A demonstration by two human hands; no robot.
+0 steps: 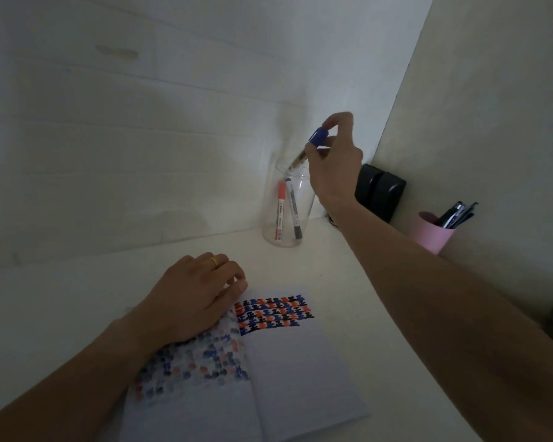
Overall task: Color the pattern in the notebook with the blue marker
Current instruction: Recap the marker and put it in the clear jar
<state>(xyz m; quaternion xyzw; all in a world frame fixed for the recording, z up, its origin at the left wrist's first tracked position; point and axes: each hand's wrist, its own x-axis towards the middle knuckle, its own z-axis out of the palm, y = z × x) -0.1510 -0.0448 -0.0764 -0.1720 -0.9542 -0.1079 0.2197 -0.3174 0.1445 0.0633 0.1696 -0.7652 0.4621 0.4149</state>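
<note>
Nearest, left hand (198, 295) lies flat, fingers curled, on notebook (256, 371) with pattern (273, 314) at 12 o'clock. Right hand (332, 157) pinches capped blue marker (315, 140) over jar (288, 208). Step judged: fetching marker; next calls for uncapping.

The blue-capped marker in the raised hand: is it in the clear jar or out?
Partly in. The right hand holds the blue-capped marker tilted, its lower end just inside the clear jar's rim.
</note>
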